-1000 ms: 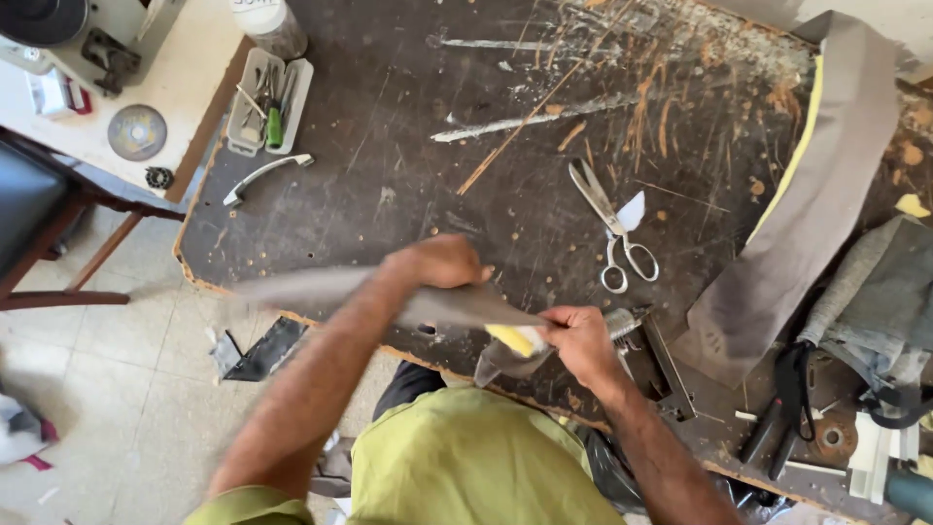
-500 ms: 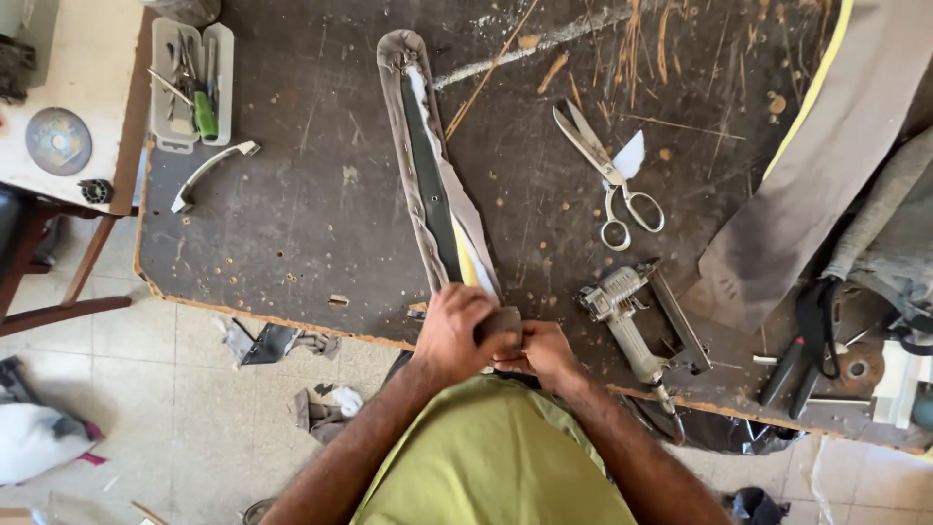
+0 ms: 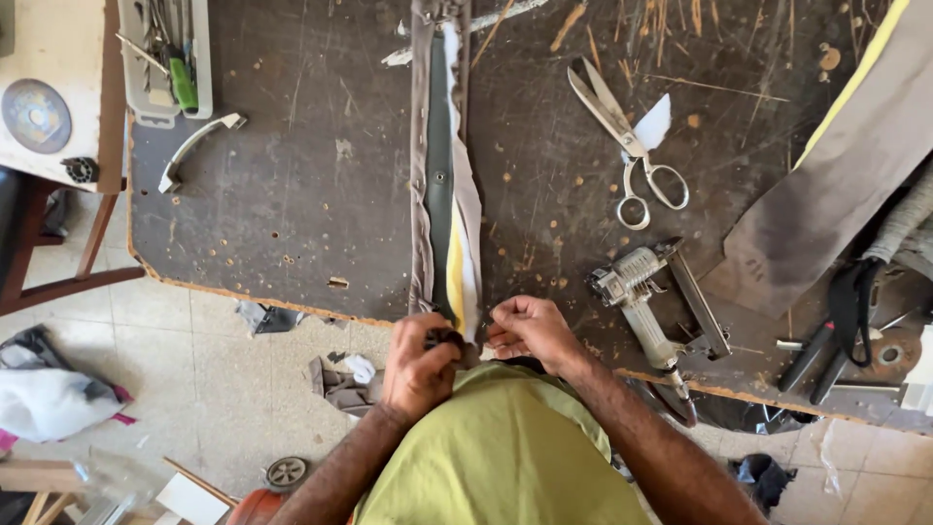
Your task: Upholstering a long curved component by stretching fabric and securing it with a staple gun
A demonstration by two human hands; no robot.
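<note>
A long narrow strip (image 3: 439, 185) wrapped in grey fabric, with yellow foam and white lining showing, lies lengthwise on the dark worktable (image 3: 292, 214), pointing away from me. My left hand (image 3: 420, 365) grips its near end at the table's front edge. Just to the right of that end, my right hand (image 3: 525, 329) pinches the fabric edge. Both hands sit close to my green shirt.
A staple gun (image 3: 646, 311) lies right of my right hand. Scissors (image 3: 627, 141) rest further back. A grey fabric panel (image 3: 836, 185) covers the right side. A tool tray (image 3: 165, 58) and a metal handle (image 3: 194, 146) sit at the back left. Scraps litter the floor.
The strip has swung from lying across me to pointing straight away on the table. Both hands have come together at its near end.
</note>
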